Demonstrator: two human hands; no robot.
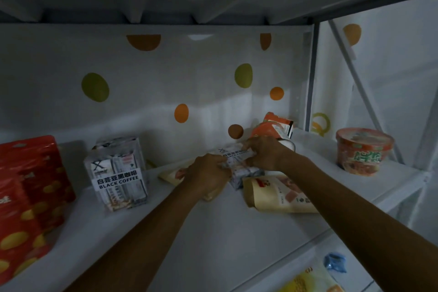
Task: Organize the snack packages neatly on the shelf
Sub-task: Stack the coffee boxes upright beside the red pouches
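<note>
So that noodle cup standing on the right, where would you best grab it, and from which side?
Probably around its side wall, just under the wider rim, coming from the front. The noodle cup stands upright and round, tapering downward, so the rim should stop a slip; a slanted brace crowds its back.

A coffee pack (118, 173) centre left and a second (244, 172) mid-frame: two. Two red packs at the left edge, one behind (35, 161), one in front (16, 232). Two tan pouches, one (169, 174) left of centre, one (272, 197) right of it. One noodle cup (363, 149) at right. Orange packets (270, 128) behind centre, number unclear. Lower right: one blue item (335, 264), one yellow pack (308, 282).
</note>
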